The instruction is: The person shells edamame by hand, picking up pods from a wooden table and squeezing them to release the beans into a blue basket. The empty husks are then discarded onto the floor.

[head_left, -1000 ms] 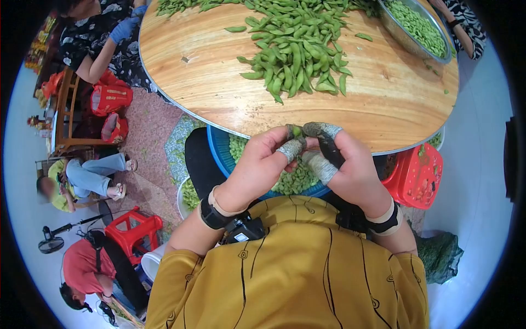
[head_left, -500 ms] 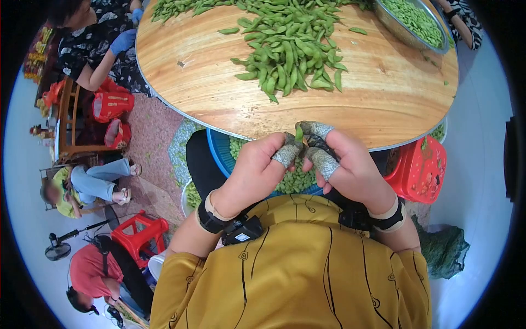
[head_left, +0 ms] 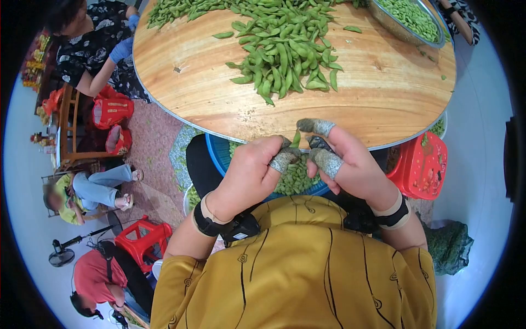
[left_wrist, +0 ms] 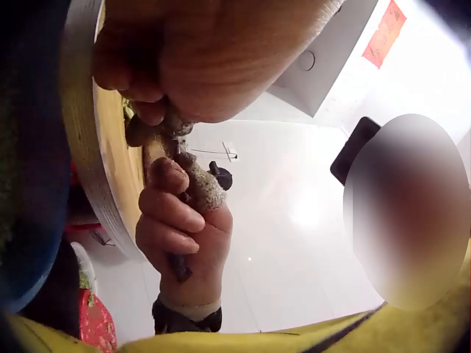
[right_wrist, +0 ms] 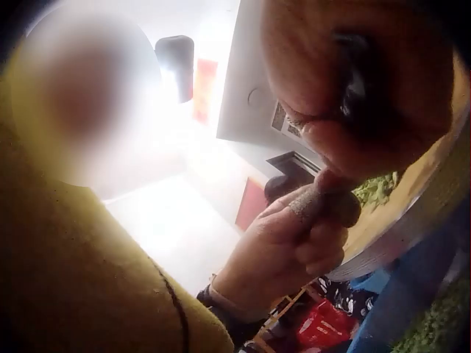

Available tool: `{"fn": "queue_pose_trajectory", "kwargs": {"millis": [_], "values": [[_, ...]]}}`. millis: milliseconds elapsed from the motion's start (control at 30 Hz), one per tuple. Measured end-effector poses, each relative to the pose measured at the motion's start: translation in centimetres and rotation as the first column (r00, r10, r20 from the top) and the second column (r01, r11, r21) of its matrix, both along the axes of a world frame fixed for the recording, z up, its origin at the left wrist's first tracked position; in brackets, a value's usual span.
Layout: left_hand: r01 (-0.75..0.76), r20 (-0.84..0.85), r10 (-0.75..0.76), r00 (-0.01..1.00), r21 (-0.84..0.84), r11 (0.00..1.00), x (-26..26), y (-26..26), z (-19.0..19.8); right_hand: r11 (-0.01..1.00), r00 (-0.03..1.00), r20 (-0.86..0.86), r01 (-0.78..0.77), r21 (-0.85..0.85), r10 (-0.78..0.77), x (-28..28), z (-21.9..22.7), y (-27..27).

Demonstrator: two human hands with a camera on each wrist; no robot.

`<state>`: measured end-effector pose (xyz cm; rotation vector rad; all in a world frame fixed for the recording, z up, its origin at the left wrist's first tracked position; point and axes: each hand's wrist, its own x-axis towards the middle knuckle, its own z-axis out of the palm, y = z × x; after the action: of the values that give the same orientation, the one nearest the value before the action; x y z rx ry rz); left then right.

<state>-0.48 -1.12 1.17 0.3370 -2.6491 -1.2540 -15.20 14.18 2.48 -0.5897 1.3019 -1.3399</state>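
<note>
My left hand [head_left: 247, 171] pinches a green soybean pod [head_left: 296, 139] between thumb and forefinger, its tip pointing up. Just to the right, my right hand [head_left: 359, 164] has its forefinger stretched out above the thumb. A dark, elongated tool [head_left: 319, 143] lies in that hand, its other end [left_wrist: 179, 268] showing below the curled fingers in the left wrist view; its exact kind I cannot tell. Grey, stained wraps cover the thumbs and forefingers. Below both hands sits a blue basket [head_left: 217, 156] of shelled green beans [head_left: 296, 178].
A heap of pods [head_left: 279, 55] lies on the round wooden table [head_left: 394, 104]; a metal bowl [head_left: 378, 19] of shelled beans stands at its far right. Beside me are a red container [head_left: 424, 170] and a red stool [head_left: 143, 238]. Other people sit to the left.
My hands have drawn slightly apart. The right forefinger has lifted away from the pod, which stays in my left hand. The head view has shifted a little.
</note>
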Motion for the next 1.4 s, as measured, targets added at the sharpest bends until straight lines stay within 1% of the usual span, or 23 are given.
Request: {"fn": "queue_pose_trajectory", "kwargs": {"millis": [233, 333, 400, 433, 467, 500, 533, 567, 633, 700, 767, 833, 867, 900, 933, 1000, 1133, 1167, 1200, 1233, 1300, 1333, 1400], "values": [[0.007, -0.011, -0.007, 1.000, -0.016, 1.000, 0.0, 0.0, -0.1, 0.992, 0.989, -0.066, -0.129, 0.006, 0.129, -0.2, -0.4, -0.2], [0.051, -0.054, -0.061, 0.997, -0.159, 0.986, 0.1, -0.1, 0.3, 0.989, 0.989, -0.032, -0.145, 0.021, 0.146, -0.4, -0.5, -0.4], [0.105, -0.103, -0.097, 0.990, 0.070, 0.992, 0.2, -0.3, 0.0, 0.988, 0.988, -0.009, -0.155, 0.025, 0.155, -0.4, -0.1, -0.3], [0.107, -0.102, -0.100, 0.990, 0.072, 0.992, 0.3, -0.2, -0.1, 0.988, 0.974, 0.176, -0.151, 0.021, 0.145, -0.4, 0.7, -0.2], [0.085, -0.041, -0.076, 0.996, 0.631, 0.771, 0.6, -0.1, -0.2, 0.989, 0.926, 0.354, -0.147, 0.017, 0.132, -0.3, 1.2, -0.1], [0.002, 0.024, -0.092, 0.995, 0.961, 0.275, 0.8, 0.1, -0.3, 0.989, 0.926, 0.355, -0.145, 0.018, 0.129, -0.3, 1.3, -0.1], [-0.013, 0.020, -0.068, 0.997, 0.994, 0.108, 0.7, 0.6, 0.1, 0.991, 0.873, 0.476, -0.132, 0.018, 0.108, -0.3, 1.4, 0.0], [-0.012, 0.020, -0.069, 0.997, 0.994, 0.107, 0.5, 0.8, -0.2, 0.993, 0.804, 0.588, -0.120, 0.021, 0.085, -0.3, 1.4, 0.0], [0.051, -0.064, -0.059, 0.996, 0.980, -0.193, 0.3, 0.8, -1.0, 0.993, 0.823, 0.562, -0.114, 0.014, 0.086, -0.5, 1.1, 0.0], [0.038, -0.051, -0.067, 0.996, 0.980, -0.194, 0.1, 0.4, -1.0, 0.994, 0.840, 0.535, -0.111, 0.007, 0.090, -0.7, 0.8, -0.2], [-0.124, 0.170, -0.044, 0.984, 0.848, 0.515, 0.1, 0.1, -1.0, 0.988, 0.956, 0.285, -0.103, 0.111, 0.067, -0.5, 0.4, -0.3], [-0.104, 0.142, -0.012, 0.990, 0.780, 0.617, 0.2, 0.5, 0.1, 0.984, 0.968, 0.229, -0.129, 0.122, 0.098, -0.1, -0.4, -0.3], [-0.035, 0.133, -0.038, 0.990, 0.502, 0.864, 0.4, 0.2, 0.1, 0.980, 0.978, 0.166, -0.151, 0.133, 0.128, 0.0, -0.6, -0.3], [0.046, 0.134, -0.066, 0.989, 0.152, 0.987, 0.6, 0.0, 0.1, 0.980, 0.977, 0.168, -0.151, 0.132, 0.129, 0.2, -0.7, -0.3], [0.045, 0.135, -0.066, 0.989, 0.151, 0.988, 0.6, 0.2, -0.1, 0.981, 0.982, 0.148, -0.136, 0.136, 0.116, 0.4, -0.6, -0.4], [0.017, 0.024, -0.008, 1.000, -0.407, 0.913, 0.6, 0.8, -0.6, 0.983, 0.986, 0.129, -0.120, 0.140, 0.103, 0.6, -0.6, -0.5], [-0.010, -0.096, -0.015, 0.995, -0.252, 0.968, 0.6, 0.8, -1.2, 0.982, 0.993, 0.087, -0.093, 0.166, 0.080, 0.7, -0.7, -0.4], [-0.079, 0.090, 0.045, 0.995, 0.416, 0.906, 0.7, 0.6, -0.5, 0.979, 0.993, 0.080, -0.103, 0.174, 0.090, 0.7, -0.9, -0.3], [-0.234, 0.272, -0.028, 0.962, 0.871, 0.432, 0.8, 0.5, -0.1, 0.980, 0.993, 0.082, -0.101, 0.174, 0.088, 0.8, -1.0, -0.2], [-0.233, 0.272, -0.029, 0.962, 0.870, 0.433, 0.9, 0.4, -0.3, 0.984, 0.989, 0.117, -0.106, 0.145, 0.089, 0.9, -1.1, -0.1], [-0.222, 0.232, -0.077, 0.970, 0.968, 0.119, 1.3, 0.3, -1.0, 0.987, 0.984, 0.153, -0.110, 0.116, 0.092, 0.8, -1.5, 0.2], [-0.223, 0.233, -0.079, 0.969, 0.967, 0.120, 1.3, 0.4, -0.9, 0.985, 0.985, 0.146, -0.115, 0.126, 0.096, 0.7, -1.8, 0.4], [-0.241, 0.306, -0.022, 0.952, 0.790, 0.564, 1.3, 0.9, -0.8, 0.983, 0.985, 0.141, -0.120, 0.138, 0.100, 0.8, -1.9, 0.6]]}}
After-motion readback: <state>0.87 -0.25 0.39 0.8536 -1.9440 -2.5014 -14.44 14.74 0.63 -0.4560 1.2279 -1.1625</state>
